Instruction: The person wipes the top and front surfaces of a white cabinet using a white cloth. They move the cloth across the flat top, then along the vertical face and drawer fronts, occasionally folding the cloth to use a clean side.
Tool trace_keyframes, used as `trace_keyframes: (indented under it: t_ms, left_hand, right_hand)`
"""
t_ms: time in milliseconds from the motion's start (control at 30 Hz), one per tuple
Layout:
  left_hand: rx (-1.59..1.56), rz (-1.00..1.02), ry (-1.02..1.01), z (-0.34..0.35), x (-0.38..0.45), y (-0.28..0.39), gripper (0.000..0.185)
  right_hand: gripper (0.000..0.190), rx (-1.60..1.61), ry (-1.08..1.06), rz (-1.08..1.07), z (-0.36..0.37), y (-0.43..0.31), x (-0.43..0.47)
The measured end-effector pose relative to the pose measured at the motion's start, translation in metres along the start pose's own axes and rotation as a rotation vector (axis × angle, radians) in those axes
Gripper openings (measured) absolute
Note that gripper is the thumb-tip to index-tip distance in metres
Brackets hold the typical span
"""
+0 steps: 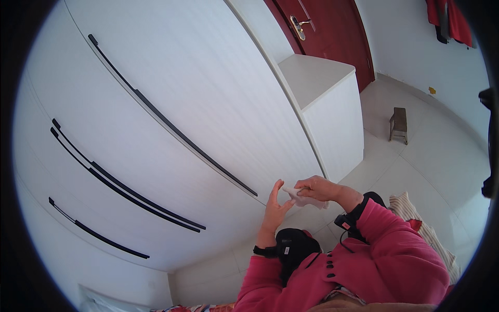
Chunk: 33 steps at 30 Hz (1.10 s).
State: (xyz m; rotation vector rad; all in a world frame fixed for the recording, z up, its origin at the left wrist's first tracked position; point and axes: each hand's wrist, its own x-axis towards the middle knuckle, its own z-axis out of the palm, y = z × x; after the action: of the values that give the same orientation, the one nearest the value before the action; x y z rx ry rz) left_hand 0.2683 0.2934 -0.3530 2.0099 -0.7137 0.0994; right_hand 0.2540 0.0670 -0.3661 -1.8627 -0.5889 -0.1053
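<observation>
My right hand point(319, 188) pinches a thin, pale pinkish-white piece of cloth or tissue point(308, 201), which hangs loosely below the fingers. My left hand point(275, 210) is just left of it, thumb and fingers spread apart in a wide curve. Its thumb tip is at the edge of the pale piece; whether it touches cannot be made out. Both hands are above my lap, in front of a large white wardrobe point(187, 97). Each wrist has a black strap with a small device.
The wardrobe's doors carry long black handles point(171, 124). A low white cabinet point(335, 128) adjoins its right end, near a dark red door point(331, 35). A small wooden stool point(399, 120) stands on the tiled floor point(425, 167). A striped cushion point(429, 241) lies beside me.
</observation>
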Motion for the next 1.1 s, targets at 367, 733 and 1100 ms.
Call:
trace_keyframes:
  t_ms: [367,733,1100]
  left_hand:
    - [-0.285,-0.175,0.243,0.004,-0.008,0.004,0.013]
    - [-0.347,-0.315,0.329,-0.010,-0.015,0.005,0.021]
    - [-0.250,0.024,-0.096,-0.009,-0.028,-0.008,0.026]
  right_hand:
    - [0.033,-0.251,0.280,-0.039,0.006,-0.021,-0.005]
    - [0.034,0.492,0.154,0.440,0.031,0.002,-0.013]
    - [0.038,1.208,0.209,0.617,0.051,0.034,-0.012]
